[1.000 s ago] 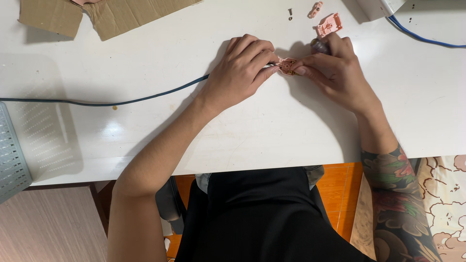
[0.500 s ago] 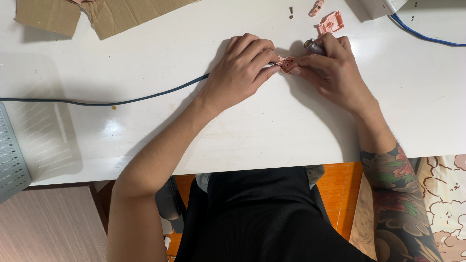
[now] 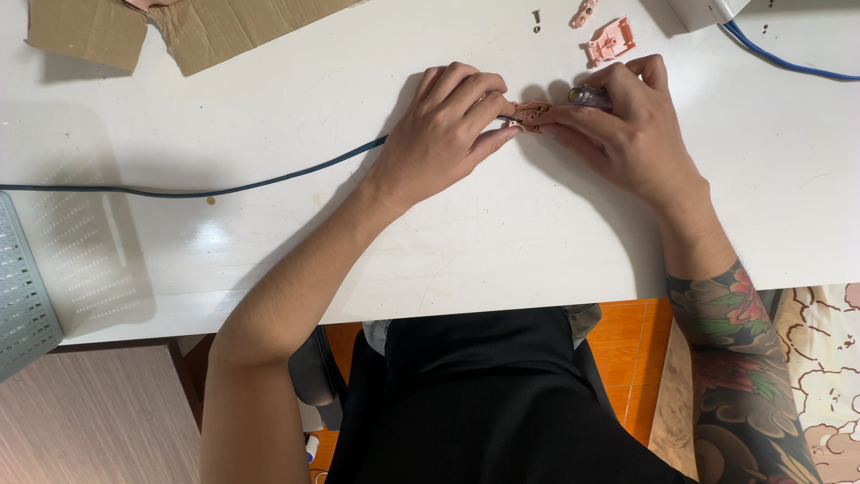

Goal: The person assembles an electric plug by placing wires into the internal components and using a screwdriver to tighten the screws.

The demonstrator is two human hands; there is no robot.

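Observation:
My left hand (image 3: 448, 125) rests on the white table (image 3: 269, 108) and pinches a small pink plastic part (image 3: 528, 113) at the end of a dark blue cable (image 3: 224, 188). My right hand (image 3: 618, 125) meets it from the right, fingers closed around a small screwdriver (image 3: 587, 95) whose clear handle shows above the fingers; its tip is hidden at the pink part. Both hands touch the part between them.
A second pink plastic piece (image 3: 611, 41) and a smaller one (image 3: 583, 12) lie beyond my right hand, with a loose screw (image 3: 537, 18). Torn cardboard (image 3: 179, 27) sits far left. A blue cable (image 3: 788, 61) runs from a white box (image 3: 708, 11). A grey perforated basket (image 3: 22, 287) is at left.
Both hands stay together on the pink part; my right hand has shifted slightly, its fingers working the screwdriver. The cable has not moved.

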